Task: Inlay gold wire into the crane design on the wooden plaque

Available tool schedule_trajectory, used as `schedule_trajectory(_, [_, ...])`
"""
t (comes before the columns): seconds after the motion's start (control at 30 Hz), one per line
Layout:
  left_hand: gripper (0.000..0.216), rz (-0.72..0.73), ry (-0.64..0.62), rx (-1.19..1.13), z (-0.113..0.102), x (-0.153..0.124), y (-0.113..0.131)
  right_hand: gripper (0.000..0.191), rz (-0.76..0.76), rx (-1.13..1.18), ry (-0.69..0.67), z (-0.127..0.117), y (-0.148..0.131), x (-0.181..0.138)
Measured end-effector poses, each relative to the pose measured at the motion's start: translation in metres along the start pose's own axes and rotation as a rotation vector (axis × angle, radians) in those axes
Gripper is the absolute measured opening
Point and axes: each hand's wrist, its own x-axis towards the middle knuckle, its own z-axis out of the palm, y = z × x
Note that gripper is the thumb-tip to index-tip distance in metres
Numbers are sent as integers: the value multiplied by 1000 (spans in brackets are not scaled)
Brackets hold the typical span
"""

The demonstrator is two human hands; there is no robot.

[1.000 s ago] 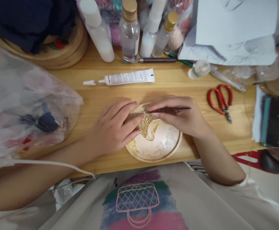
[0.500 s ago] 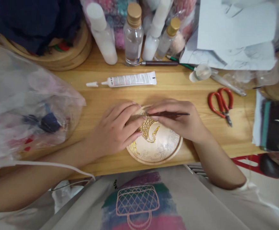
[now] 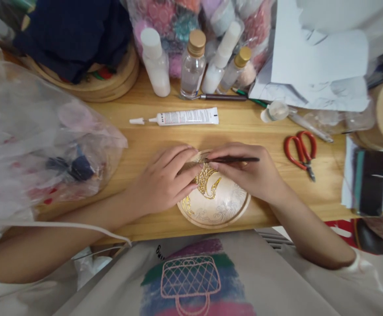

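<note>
A round pale wooden plate (image 3: 230, 213) lies near the table's front edge. It bears drawn wave lines and a bird outlined in raised gold lines (image 3: 207, 182). My left hand (image 3: 168, 180) rests palm down over the plate's left side, fingers stretched out and a little apart, their tips by the gold lines. Pinched in my right hand (image 3: 250, 173) is a slim dark tool (image 3: 244, 159), which may be tweezers. Its tip points left to the bird's upper part, close to my left fingertips. The fingers hide the exact contact.
Behind the plate lies a white glue tube (image 3: 187, 116), its cap beside the nozzle. Several bottles (image 3: 193, 66) stand farther back, with a dark-handled tool (image 3: 224, 97) before them. Red-handled pliers (image 3: 300, 151) and a phone (image 3: 371, 182) lie right. A plastic bag (image 3: 89, 131) lies left.
The view has shifted, so the table things appear slightly lower. My right hand and the dark tool have turned slightly; the tool stays in its pinch. My left hand remains on the plate.
</note>
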Motion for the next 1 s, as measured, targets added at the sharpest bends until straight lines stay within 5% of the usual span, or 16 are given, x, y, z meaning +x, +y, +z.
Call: schedule_trajectory(1.0, [25,28,-20,116,-6,5,2,15,-164,-147,-17,1,-1,-3])
